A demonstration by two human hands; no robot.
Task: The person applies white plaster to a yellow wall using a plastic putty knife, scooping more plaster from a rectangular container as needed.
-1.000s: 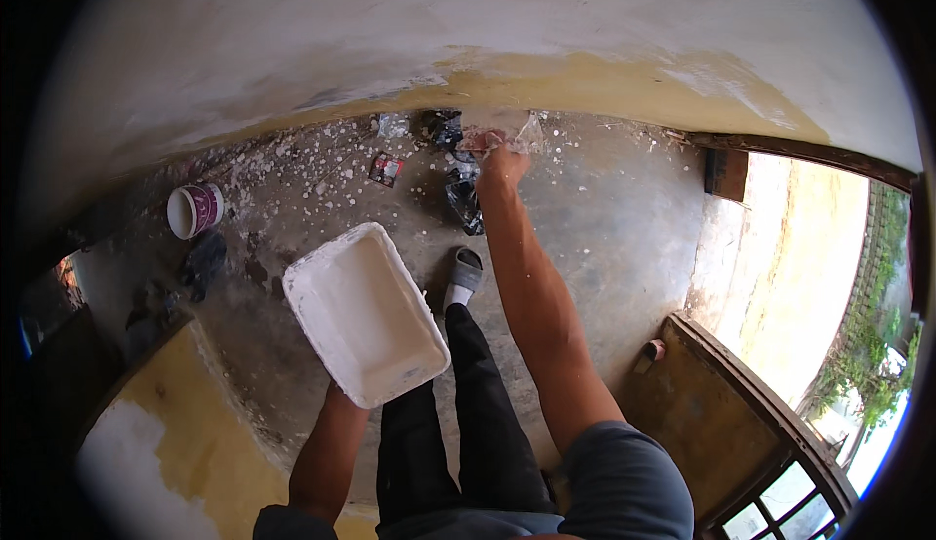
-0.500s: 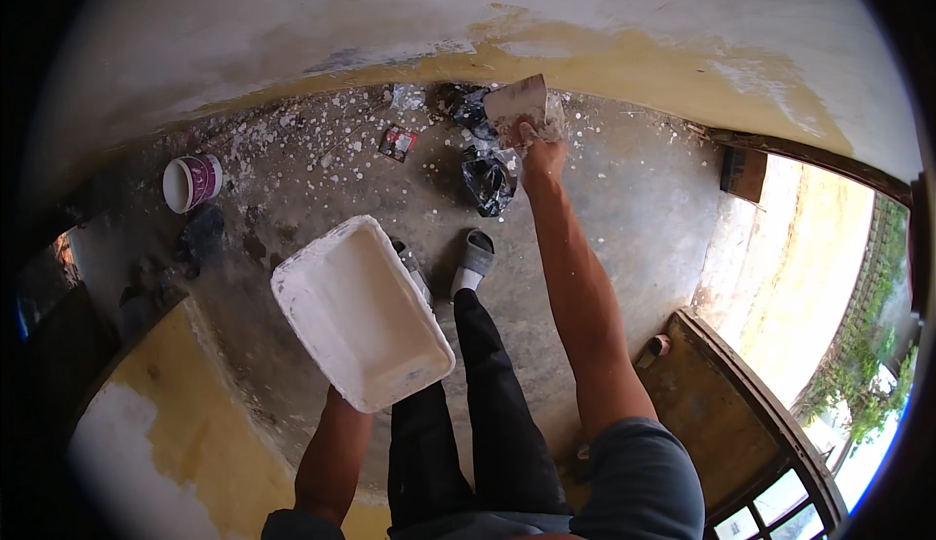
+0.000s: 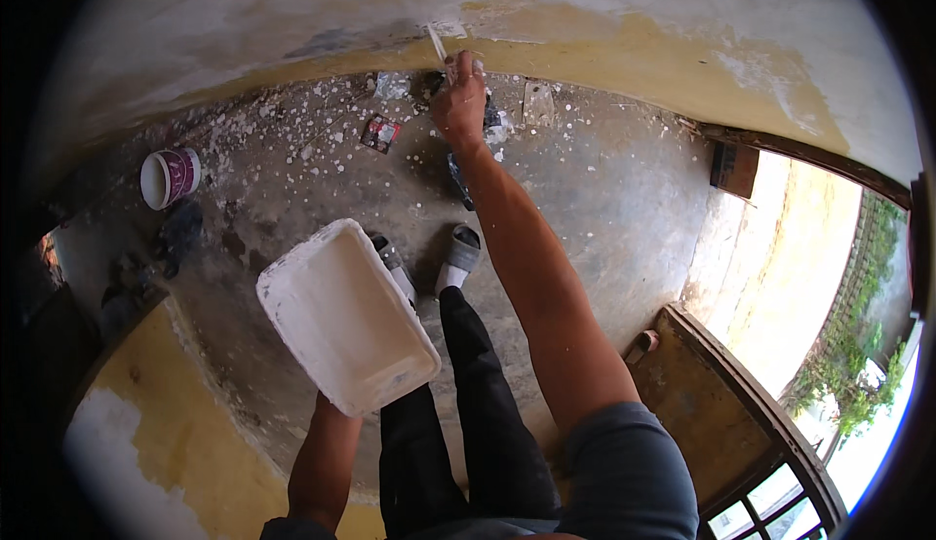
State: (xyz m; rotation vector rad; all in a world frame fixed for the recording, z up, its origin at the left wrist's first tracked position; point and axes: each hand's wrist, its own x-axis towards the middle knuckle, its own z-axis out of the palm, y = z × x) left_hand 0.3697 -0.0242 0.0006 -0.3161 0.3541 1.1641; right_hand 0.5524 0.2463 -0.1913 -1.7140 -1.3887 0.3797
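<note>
My left hand (image 3: 334, 405) grips a white, rectangular tray (image 3: 346, 311) from beneath its near end, its fingers mostly hidden; pale paste coats the inside. At the end of my outstretched arm, my right hand (image 3: 459, 101) is closed on a flat scraper (image 3: 438, 45), seen nearly edge-on against the low part of the yellow and white patched wall (image 3: 624, 48). Dark plastic bags (image 3: 462, 182) lie on the floor below that arm, partly hidden by it. A small red packet (image 3: 380, 133) and a clear crumpled bag (image 3: 392, 84) lie nearby on the white-spattered floor.
A white and purple bucket (image 3: 171, 177) lies at the left beside dark cloth or clutter (image 3: 175, 238). On the right is a bright doorway with an open wooden door (image 3: 702, 394). A low yellow wall (image 3: 161, 394) is at lower left. My sandalled feet (image 3: 458, 252) stand mid-floor.
My right hand has moved up and left from over the floor bags to the wall, turning the scraper edge-on. The tray has shifted slightly left in the picture.
</note>
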